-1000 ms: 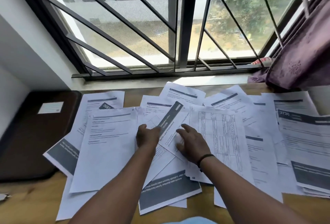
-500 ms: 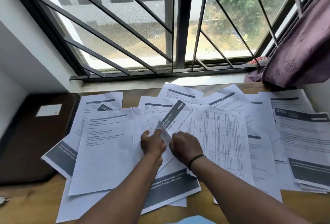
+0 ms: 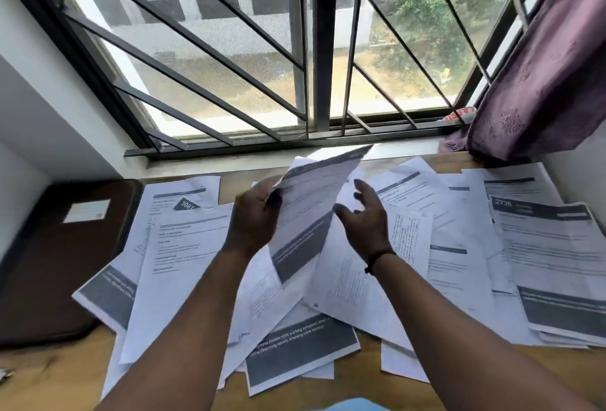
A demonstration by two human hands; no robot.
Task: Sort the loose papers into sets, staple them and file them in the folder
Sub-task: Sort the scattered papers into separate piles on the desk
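1. Far left, we see the dark brown folder (image 3: 62, 259) lying flat and closed on the worktop (image 3: 49, 374), its pale label facing up. Nothing looks filed in it yet, as far as we can judge.
2. Just beside it, the loose papers (image 3: 183, 266) begin: overlapping sheets, one with a tag reading 3087 near its top. They lap against the folder's right edge and show no order.
3. Moving in, our left hand (image 3: 254, 223) is up off the pile, thumb and fingers pinching the lifted sheet (image 3: 311, 210) at its left edge. The sheet is tilted, its top corner reaching toward the window sill (image 3: 262, 161), and a dark band shows across its lower part.
4. Right next to it, our right hand (image 3: 364, 223) hovers with fingers spread and relaxed, gripping nothing; it sits just beside the lifted sheet's right edge, a dark band on the wrist. Whether a fingertip touches the paper, we cannot tell.
5. Under both forearms the heap is thickest, with a dark-banded page (image 3: 301, 348) lying upside down nearest us.
6. Further right, more pages fan out, and a thicker stack headed 2726 (image 3: 554, 263) sits at the far right, below the purple curtain (image 3: 537, 76).
7. Our read: we are at the very start. One sheet is picked for sorting; no tidy sets, no staples, and we can't make out a stapler. Sorting, stapling and filing all remain.
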